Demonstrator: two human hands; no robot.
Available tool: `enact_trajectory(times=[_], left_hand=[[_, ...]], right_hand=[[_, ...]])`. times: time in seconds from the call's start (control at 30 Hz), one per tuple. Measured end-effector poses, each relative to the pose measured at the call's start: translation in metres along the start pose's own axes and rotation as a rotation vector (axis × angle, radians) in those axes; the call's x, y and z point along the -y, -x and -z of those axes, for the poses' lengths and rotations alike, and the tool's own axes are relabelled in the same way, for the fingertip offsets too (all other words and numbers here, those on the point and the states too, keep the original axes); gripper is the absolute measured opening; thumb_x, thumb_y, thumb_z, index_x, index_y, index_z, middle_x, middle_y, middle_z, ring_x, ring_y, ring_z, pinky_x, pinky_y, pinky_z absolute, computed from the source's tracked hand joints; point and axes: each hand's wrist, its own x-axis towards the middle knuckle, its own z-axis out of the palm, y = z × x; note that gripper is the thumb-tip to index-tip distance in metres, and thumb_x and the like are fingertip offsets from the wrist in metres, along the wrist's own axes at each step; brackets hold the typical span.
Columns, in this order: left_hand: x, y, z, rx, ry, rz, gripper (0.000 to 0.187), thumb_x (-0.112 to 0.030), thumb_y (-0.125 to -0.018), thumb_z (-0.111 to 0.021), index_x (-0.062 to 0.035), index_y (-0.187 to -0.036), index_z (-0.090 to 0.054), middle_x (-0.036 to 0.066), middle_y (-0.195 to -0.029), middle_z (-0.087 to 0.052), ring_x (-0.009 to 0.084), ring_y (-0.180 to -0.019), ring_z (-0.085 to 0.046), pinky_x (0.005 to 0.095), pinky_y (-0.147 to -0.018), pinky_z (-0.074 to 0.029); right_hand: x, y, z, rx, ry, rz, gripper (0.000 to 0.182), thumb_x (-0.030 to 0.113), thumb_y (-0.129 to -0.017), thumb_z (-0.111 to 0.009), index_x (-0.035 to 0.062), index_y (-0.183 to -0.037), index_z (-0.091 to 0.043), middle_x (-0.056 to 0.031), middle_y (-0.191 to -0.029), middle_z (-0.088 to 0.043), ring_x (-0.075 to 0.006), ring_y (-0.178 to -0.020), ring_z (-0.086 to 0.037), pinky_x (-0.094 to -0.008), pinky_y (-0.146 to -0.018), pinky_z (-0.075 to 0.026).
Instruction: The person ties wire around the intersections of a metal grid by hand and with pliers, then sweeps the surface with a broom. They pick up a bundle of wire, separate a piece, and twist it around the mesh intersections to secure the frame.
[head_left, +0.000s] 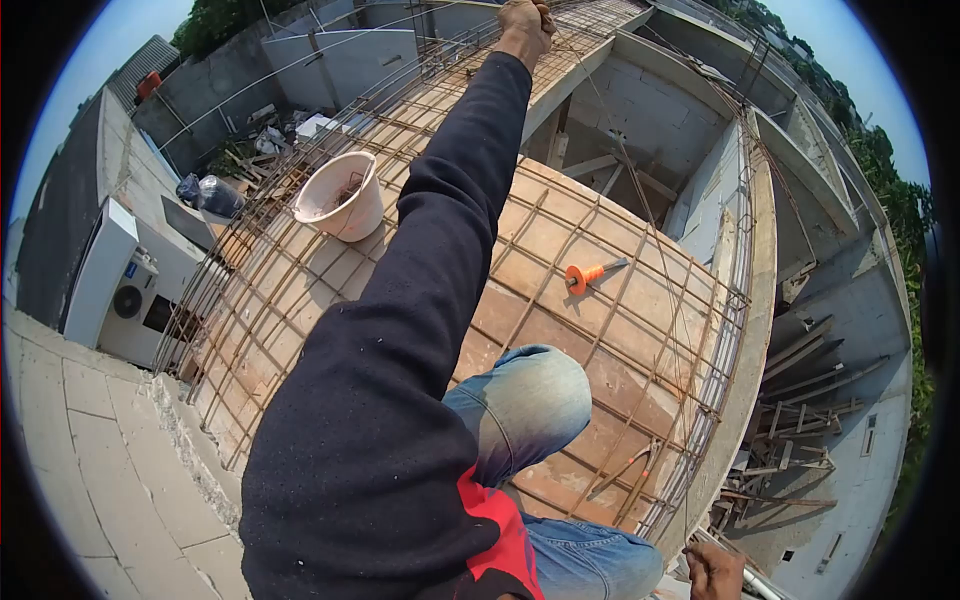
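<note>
Both of your hands were busy: your left hand (pixel 525 22) was stretched far out, fist clenched on the rebar mesh (pixel 420 150) as if to steady you, your right hand (pixel 716 572) low beside a bar, grip unclear, white bucket (pixel 342 197) and orange-handled tool (pixel 590 273) parked within reach.

— What is the left hand (pixel 526 24) doing?
— It is reaching far out beyond the white bucket (pixel 342 196), fist closing around what looks like a thin wire over the rebar mesh (pixel 600 330).
— And the right hand (pixel 716 572)?
— It is resting low at the mesh edge, well away from the bucket; its grip is unclear.
— Anything else?
— An orange-handled tool (pixel 590 273) is lying on the mesh, right of the bucket.
</note>
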Motion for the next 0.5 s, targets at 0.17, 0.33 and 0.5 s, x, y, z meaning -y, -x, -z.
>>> enact_trajectory(times=[0.17, 0.33, 0.5], left_hand=[[-0.017, 0.000, 0.034, 0.070, -0.167, 0.028, 0.049, -0.055, -0.089, -0.051, -0.0109, -0.068, -0.044, 0.000, -0.053, -0.034, 0.0139, -0.046, -0.034, 0.0286, -0.045, -0.030], [-0.019, -0.015, 0.048, 0.145, -0.265, 0.066, 0.049, -0.053, -0.090, -0.051, -0.0105, -0.067, -0.044, 0.000, -0.054, -0.032, 0.0147, -0.047, -0.033, 0.0302, -0.047, -0.030], [-0.015, -0.037, 0.090, 0.023, -0.144, 0.033, 0.047, -0.051, -0.087, -0.057, -0.0108, -0.067, -0.043, 0.001, -0.053, -0.034, 0.0161, -0.044, -0.036, 0.0309, -0.046, -0.028]], right_hand=[[-0.069, 0.053, 0.017, -0.321, -1.157, 0.307, 0.018, 0.017, -0.095, -0.056, 0.0005, -0.102, -0.051, -0.0005, -0.062, -0.041, -0.0066, -0.047, -0.033, -0.0190, -0.045, -0.025], [-0.003, 0.018, 0.015, -0.234, -0.132, -0.213, 0.008, 0.009, -0.086, -0.062, 0.0015, -0.085, -0.064, -0.0079, -0.063, -0.057, -0.0211, -0.051, -0.054, -0.0321, -0.050, -0.042], [-0.012, 0.042, 0.021, 0.403, -0.600, 0.553, 0.011, 0.007, -0.087, -0.060, 0.0037, -0.077, -0.064, -0.0040, -0.059, -0.050, -0.0166, -0.051, -0.055, -0.0285, -0.049, -0.044]])
